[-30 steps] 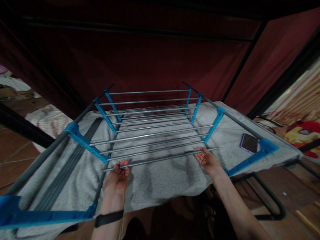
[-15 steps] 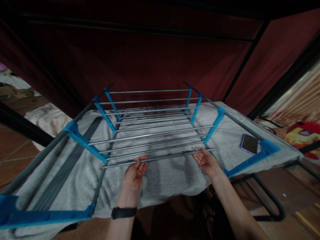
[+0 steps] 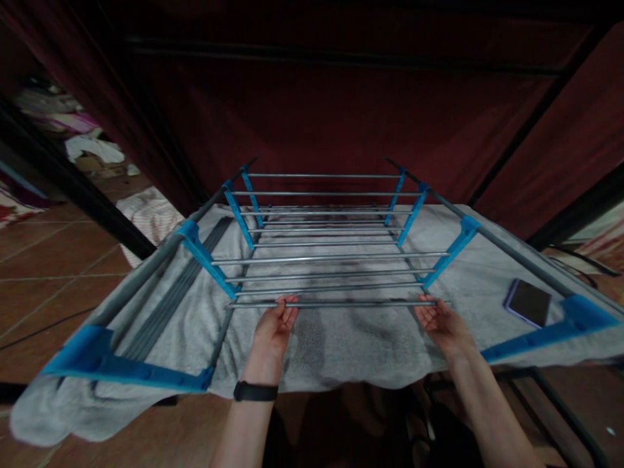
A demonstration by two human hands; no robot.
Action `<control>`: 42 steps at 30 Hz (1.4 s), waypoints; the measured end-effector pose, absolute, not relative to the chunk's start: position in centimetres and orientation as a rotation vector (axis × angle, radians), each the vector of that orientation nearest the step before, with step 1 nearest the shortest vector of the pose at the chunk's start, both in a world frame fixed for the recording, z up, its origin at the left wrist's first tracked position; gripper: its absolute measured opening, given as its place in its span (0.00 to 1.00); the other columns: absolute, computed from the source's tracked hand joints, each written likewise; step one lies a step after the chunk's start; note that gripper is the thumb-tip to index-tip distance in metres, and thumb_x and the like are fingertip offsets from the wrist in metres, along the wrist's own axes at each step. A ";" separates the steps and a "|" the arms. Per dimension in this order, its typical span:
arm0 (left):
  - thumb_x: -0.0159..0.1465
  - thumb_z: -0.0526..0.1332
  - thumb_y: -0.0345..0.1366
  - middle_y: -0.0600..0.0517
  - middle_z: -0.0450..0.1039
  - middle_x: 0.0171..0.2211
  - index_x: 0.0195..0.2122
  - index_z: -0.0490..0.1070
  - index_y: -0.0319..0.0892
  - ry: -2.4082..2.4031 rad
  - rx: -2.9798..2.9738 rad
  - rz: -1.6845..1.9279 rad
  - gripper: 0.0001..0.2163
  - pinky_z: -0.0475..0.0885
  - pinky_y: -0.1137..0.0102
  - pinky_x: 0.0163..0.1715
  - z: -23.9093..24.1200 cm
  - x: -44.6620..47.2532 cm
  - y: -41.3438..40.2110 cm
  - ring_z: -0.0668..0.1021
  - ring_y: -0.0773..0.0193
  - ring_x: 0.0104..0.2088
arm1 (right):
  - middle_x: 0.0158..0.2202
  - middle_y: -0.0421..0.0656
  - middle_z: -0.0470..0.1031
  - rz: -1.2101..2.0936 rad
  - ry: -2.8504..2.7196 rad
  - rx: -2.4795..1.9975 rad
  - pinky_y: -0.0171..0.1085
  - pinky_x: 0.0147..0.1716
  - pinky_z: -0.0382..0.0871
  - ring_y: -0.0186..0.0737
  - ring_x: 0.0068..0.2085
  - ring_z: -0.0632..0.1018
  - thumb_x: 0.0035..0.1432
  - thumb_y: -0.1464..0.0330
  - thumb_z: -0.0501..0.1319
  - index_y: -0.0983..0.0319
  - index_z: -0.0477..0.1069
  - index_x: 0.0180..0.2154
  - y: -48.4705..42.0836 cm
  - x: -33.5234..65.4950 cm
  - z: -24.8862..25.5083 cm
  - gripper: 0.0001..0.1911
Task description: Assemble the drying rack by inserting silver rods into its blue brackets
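A loose grey metal rod (image 3: 351,304) lies crosswise between my hands, held at two places. My left hand (image 3: 275,325), palm up with a black band on the wrist, pinches it left of its middle. Toward its right end, my right hand (image 3: 441,322) grips it between thumb and fingers. Beyond the rod stands a rack frame with grey side tubes (image 3: 517,253) and blue plastic brackets (image 3: 446,250), several rods running across between them. The nearest bracket pair, with the left bracket (image 3: 131,370) and right bracket (image 3: 550,331), has no rod between its two sides.
A grey blanket (image 3: 336,351) covers the surface under the rack. Several loose rods (image 3: 170,296) lie bundled at the left. A phone (image 3: 529,302) rests on the blanket at the right. Behind stands a dark red panel (image 3: 312,117) with black bars.
The rod, tilted before, is now nearly level across the frame. My right hand has shifted further right along with it. The whole view has swung a little leftward.
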State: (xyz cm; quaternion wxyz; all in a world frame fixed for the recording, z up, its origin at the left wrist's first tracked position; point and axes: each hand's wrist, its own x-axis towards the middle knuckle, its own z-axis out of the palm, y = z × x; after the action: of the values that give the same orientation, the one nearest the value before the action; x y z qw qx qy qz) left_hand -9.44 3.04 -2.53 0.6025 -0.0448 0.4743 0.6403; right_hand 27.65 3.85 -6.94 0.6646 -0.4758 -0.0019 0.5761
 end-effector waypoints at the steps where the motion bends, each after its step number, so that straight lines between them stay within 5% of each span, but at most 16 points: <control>1: 0.66 0.54 0.22 0.49 0.75 0.28 0.30 0.70 0.37 1.100 -0.118 1.499 0.10 0.75 0.74 0.33 -2.4 -9.7 3.1 0.80 0.68 0.29 | 0.32 0.42 0.78 1.304 0.002 -1.070 0.36 0.36 0.80 0.34 0.34 0.81 0.68 0.71 0.48 0.61 0.72 0.36 3.9 27.7 -6.9 0.15; 8: 0.72 0.48 0.36 0.45 0.76 0.31 0.35 0.71 0.37 1.068 -0.185 1.566 0.15 0.76 0.70 0.31 -2.1 -12.0 3.3 0.81 0.63 0.32 | 0.34 0.45 0.79 1.311 0.040 -1.054 0.39 0.36 0.80 0.38 0.35 0.82 0.70 0.64 0.42 0.62 0.73 0.38 4.1 28.3 -6.7 0.22; 23: 0.72 0.48 0.35 0.53 0.72 0.26 0.27 0.68 0.40 1.148 -0.294 1.771 0.17 0.73 0.74 0.30 -2.1 -15.1 2.9 0.78 0.69 0.28 | 0.38 0.49 0.79 1.289 0.055 -1.021 0.44 0.31 0.81 0.43 0.38 0.82 0.68 0.64 0.40 0.64 0.72 0.43 4.2 29.7 -7.4 0.23; 35: 0.72 0.47 0.38 0.54 0.71 0.26 0.28 0.67 0.41 1.233 -0.276 1.794 0.17 0.70 0.72 0.29 -1.5 -16.6 2.8 0.77 0.68 0.26 | 0.28 0.42 0.78 1.262 0.098 -1.046 0.36 0.29 0.80 0.35 0.28 0.80 0.69 0.69 0.45 0.64 0.72 0.36 4.3 28.4 -6.3 0.18; 42: 0.72 0.48 0.38 0.55 0.70 0.26 0.27 0.66 0.41 1.280 -0.242 1.768 0.17 0.69 0.74 0.28 -1.9 -16.4 3.2 0.76 0.70 0.26 | 0.30 0.43 0.79 1.280 0.106 -1.046 0.38 0.31 0.81 0.36 0.30 0.81 0.70 0.69 0.43 0.64 0.72 0.36 4.2 28.2 -6.0 0.20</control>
State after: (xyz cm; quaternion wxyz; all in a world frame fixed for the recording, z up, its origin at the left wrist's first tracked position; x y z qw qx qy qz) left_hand -16.41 3.16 -1.88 0.4552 -0.0983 0.5190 0.7168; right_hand 28.20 4.19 -6.04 0.6764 -0.4651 0.0471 0.5692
